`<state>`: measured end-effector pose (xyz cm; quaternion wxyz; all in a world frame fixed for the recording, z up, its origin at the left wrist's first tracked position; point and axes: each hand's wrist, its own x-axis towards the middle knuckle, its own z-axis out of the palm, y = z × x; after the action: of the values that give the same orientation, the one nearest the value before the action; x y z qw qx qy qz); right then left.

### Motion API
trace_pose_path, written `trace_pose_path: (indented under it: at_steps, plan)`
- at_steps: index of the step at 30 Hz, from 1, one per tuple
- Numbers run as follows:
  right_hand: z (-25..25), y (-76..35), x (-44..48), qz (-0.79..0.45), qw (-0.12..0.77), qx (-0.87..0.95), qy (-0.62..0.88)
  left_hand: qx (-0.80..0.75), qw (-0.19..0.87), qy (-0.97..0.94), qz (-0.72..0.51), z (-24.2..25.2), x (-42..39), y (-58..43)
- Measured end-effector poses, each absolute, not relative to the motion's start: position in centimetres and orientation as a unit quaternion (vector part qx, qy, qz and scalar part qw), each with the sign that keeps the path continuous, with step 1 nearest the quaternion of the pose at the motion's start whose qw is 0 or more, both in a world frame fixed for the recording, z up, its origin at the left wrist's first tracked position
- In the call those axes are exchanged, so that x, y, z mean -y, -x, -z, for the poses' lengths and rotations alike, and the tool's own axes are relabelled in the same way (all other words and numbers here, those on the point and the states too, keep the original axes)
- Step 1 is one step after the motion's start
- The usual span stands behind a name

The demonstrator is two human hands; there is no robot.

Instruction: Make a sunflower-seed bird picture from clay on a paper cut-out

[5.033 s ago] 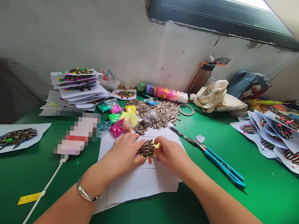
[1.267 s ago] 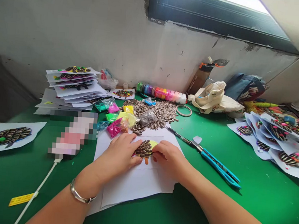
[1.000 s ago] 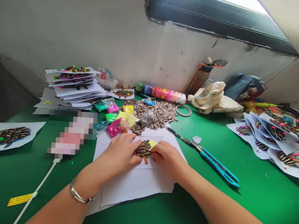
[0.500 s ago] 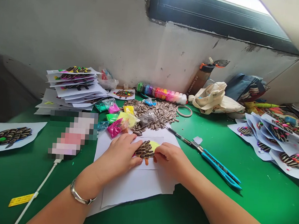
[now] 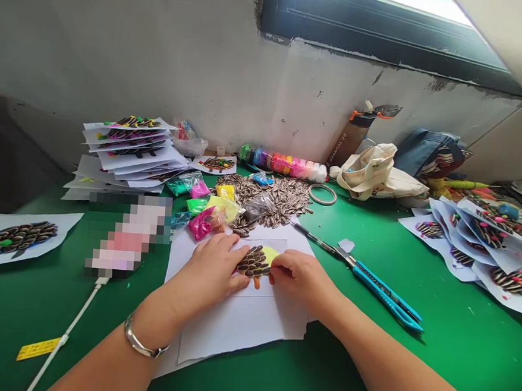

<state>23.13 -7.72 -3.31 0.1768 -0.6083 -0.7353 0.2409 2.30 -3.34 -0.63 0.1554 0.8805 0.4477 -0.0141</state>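
Observation:
In the middle of the desk lies a small white card (image 5: 261, 289) with overlapping striped sunflower seeds (image 5: 253, 260) on yellow clay (image 5: 271, 254). A short orange clay piece (image 5: 256, 283) sticks out below them. My left hand (image 5: 215, 264) rests on the card's left side, thumb and fingers apart around the seeds' left edge. At the right edge of the yellow clay, my right hand (image 5: 302, 274) has its fingertips pinched together. Whatever they hold is hidden by the fingers. White paper sheets (image 5: 243, 325) lie beneath the card.
Behind the hands are clay packets (image 5: 200, 222) and a pile of loose seeds (image 5: 282, 203). A blue utility knife (image 5: 383, 294) and a pen (image 5: 311, 238) lie right. Stacked seed pictures stand left (image 5: 131, 162) and right (image 5: 482, 235). A white cable (image 5: 68, 331) crosses the left side.
The view has shifted very slightly. Both hands stay at the seed picture, with my right fingertips still pinched at its right edge.

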Motion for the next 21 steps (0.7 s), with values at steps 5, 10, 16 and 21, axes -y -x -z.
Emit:
trace_pose_path:
  at_steps: [5, 10, 16, 21]
  plan:
    - [3.8, -23.0, 7.8, -0.219, 0.183, 0.748, 0.6, -0.453, 0.157, -0.877, 0.015, 0.6, 3.3, -2.3]
    - [4.2, -22.9, 7.8, -0.196, 0.195, 0.757, 0.592, -0.447, 0.157, -0.88, 0.012, 0.8, 3.3, -2.3]
    - [3.6, -23.1, 7.6, -0.233, 0.212, 0.75, 0.582, -0.449, 0.162, -0.879, 0.004, 0.8, 3.3, -2.3]
    - [3.0, -23.6, 7.5, -0.266, 0.263, 0.732, 0.569, -0.438, 0.16, -0.885, -0.004, 1.0, 3.1, -1.9]
